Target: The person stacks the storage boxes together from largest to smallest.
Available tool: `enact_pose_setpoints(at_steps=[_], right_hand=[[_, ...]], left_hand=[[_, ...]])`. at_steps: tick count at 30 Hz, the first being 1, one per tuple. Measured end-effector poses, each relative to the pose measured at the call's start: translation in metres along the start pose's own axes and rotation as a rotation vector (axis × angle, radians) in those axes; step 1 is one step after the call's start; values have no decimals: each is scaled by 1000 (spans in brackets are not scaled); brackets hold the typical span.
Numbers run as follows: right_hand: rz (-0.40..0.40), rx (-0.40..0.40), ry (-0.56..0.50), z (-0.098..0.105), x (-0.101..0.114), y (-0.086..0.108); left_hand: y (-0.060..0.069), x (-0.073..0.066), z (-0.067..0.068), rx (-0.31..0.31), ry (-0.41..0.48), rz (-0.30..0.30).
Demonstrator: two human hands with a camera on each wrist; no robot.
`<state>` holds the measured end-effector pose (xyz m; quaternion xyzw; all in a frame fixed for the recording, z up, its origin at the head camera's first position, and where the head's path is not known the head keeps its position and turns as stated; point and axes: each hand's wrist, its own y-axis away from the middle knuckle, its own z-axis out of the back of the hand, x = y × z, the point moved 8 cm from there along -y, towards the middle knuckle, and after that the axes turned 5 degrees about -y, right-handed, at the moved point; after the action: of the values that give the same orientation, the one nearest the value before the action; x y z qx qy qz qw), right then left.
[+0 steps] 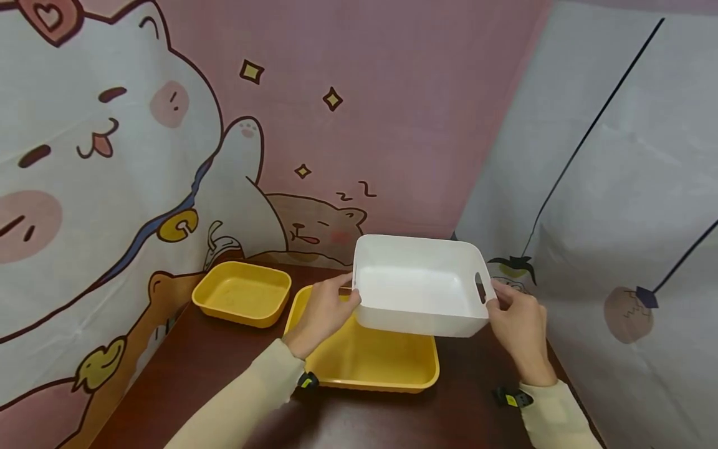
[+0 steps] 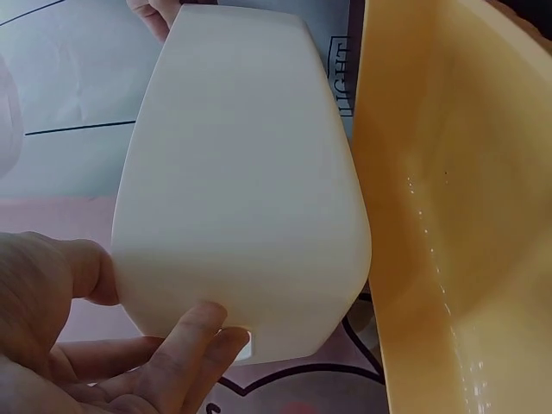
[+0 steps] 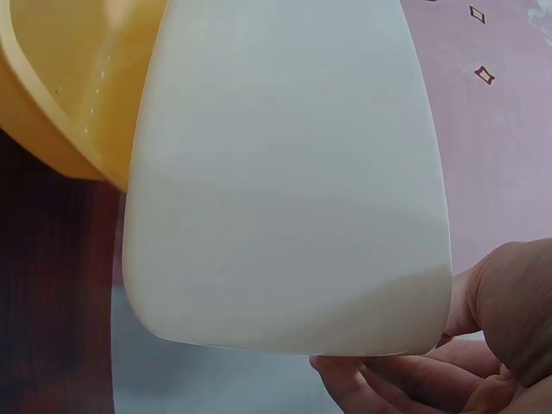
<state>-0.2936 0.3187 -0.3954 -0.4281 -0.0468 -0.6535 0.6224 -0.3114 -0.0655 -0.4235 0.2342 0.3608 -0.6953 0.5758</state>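
Note:
A white plastic bin (image 1: 415,284) with a handle slot in its end is held up above the larger yellow tray (image 1: 373,362), its smooth white inside showing in the head view. My left hand (image 1: 325,315) grips the bin's left end; in the left wrist view the thumb is on one side and the fingers reach the handle slot. At the opposite end, my right hand (image 1: 518,324) pinches the wall beside the other slot. The right wrist view shows the bin's underside (image 3: 285,190) and the curled right fingers (image 3: 414,379) at its edge.
A smaller yellow tray (image 1: 241,293) stands at the back left of the dark red-brown table (image 1: 185,380). Cloth with cartoon cats (image 1: 112,187) hangs behind and to the left. Pale grey cloth (image 1: 617,187) borders the right side.

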Motion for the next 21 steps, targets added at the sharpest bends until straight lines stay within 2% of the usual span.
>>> enact_pose_setpoints(at_steps=[7,15,21], right_hand=[[-30,41,-27,-9,4,4],[-50,65,-57,-16,9,9],[-36,71,-67,-21,15,12]], left_hand=[[7,9,8,-30,-54,6],[13,18,17,-57,-68,12],[18,26,24,-69,-91,21]])
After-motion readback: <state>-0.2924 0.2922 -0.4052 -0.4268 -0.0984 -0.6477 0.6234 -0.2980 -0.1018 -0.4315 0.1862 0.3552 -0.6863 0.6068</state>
